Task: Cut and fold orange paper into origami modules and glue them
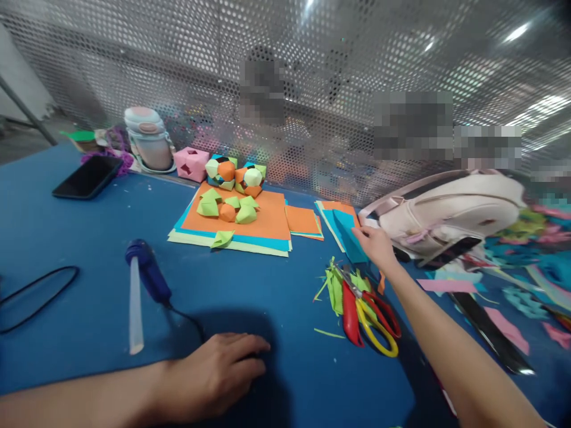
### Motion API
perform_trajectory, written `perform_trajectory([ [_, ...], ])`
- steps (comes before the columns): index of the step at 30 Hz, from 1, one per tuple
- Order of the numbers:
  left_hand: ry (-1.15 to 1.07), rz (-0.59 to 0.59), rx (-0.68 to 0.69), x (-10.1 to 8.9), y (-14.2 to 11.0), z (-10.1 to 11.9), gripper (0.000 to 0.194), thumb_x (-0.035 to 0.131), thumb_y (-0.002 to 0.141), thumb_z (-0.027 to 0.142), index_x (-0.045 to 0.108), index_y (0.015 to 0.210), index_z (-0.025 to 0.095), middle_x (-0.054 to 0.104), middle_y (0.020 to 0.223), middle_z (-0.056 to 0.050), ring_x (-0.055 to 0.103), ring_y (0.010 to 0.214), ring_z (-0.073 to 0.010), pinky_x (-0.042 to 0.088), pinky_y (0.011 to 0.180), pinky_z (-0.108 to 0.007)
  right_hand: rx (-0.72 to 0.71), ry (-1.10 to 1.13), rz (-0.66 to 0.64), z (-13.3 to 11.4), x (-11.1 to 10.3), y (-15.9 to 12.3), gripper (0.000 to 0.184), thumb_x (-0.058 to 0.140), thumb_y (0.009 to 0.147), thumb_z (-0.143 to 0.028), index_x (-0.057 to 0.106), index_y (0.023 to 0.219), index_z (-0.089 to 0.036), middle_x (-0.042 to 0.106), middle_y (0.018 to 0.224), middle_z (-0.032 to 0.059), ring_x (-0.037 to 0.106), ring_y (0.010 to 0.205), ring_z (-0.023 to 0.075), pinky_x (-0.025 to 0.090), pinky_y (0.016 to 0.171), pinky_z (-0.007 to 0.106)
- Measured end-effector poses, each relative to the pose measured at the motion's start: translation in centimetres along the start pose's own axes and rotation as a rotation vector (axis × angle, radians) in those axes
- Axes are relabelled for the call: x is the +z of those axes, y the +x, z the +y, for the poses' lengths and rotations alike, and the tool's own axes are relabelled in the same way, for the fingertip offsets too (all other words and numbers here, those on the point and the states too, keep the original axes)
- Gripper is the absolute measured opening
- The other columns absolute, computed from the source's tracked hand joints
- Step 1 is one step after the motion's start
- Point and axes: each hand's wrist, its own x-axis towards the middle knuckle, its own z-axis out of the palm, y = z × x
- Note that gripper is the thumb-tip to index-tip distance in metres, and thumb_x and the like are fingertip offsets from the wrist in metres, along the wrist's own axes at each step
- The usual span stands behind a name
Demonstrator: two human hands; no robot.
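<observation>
My right hand (376, 245) reaches forward and pinches a blue sheet of paper (348, 235) lifted off a small stack of orange and blue sheets (332, 214). My left hand (220, 371) rests palm down on the blue table (267, 285), fingers loosely curled, holding nothing. Red and yellow scissors (370, 315) lie among green paper scraps (335, 288) just below my right hand.
A glue gun (149, 276) with a glue stick (135, 306) lies to the left. A paper stack (250, 226) carries folded origami pieces (227, 208). Behind stand paper balls (236, 173), a pink box (191, 163), a bottle (149, 139) and a phone (88, 176). A pink bag (446, 214) sits right.
</observation>
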Motion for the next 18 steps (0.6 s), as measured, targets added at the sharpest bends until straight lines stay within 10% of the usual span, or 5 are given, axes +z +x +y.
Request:
perform_trajectory([
  [4, -0.202, 0.012, -0.105, -0.3, 0.3, -0.2, 0.027, 0.040, 0.083, 0.006, 0.056, 0.101, 0.017, 0.064, 0.107, -0.012, 0.062, 0.097, -0.0167, 0.050, 0.081, -0.022, -0.061, 0.056, 0.115, -2.1, -3.5, -1.2, 0.046, 0.034, 0.089, -0.047, 0.066, 0.079, -0.016, 0.067, 0.070, 0.0098, 0.059, 0.064, 0.0208, 0.040, 0.061, 0.030],
  [9, -0.985, 0.108, -0.619, -0.3, 0.8, -0.6, 0.030, 0.052, 0.087, 0.027, 0.051, 0.117, 0.022, 0.059, 0.117, -0.011, 0.060, 0.099, -0.0192, 0.050, 0.085, -0.033, -0.417, 0.156, 0.133, -8.4, -7.6, -6.3, 0.032, 0.041, 0.091, -0.039, 0.065, 0.078, -0.023, 0.069, 0.083, 0.0072, 0.062, 0.080, 0.0212, 0.044, 0.077, 0.034],
  [14, -1.567, 0.363, -0.799, -0.2, 1.2, -0.7, 0.078, 0.071, 0.073, 0.038, 0.028, 0.138, 0.031, 0.038, 0.143, -0.013, 0.051, 0.117, -0.0261, 0.041, 0.097, -0.044, -1.141, 0.029, -0.166, -16.2, -8.4, -13.4, 0.030, 0.039, 0.093, -0.021, 0.066, 0.080, -0.028, 0.068, 0.076, 0.0014, 0.060, 0.068, 0.0191, 0.045, 0.060, 0.036],
  [18, -1.619, 0.391, -0.826, -0.6, 2.0, -0.7, 0.051, 0.062, 0.082, 0.028, 0.046, 0.129, 0.019, 0.061, 0.118, -0.013, 0.061, 0.100, -0.0229, 0.045, 0.087, -0.036, -1.167, 0.238, -0.392, -19.2, -8.2, -16.1, 0.025, 0.048, 0.089, -0.037, 0.065, 0.073, -0.031, 0.065, 0.067, -0.0015, 0.058, 0.061, 0.0178, 0.045, 0.053, 0.034],
])
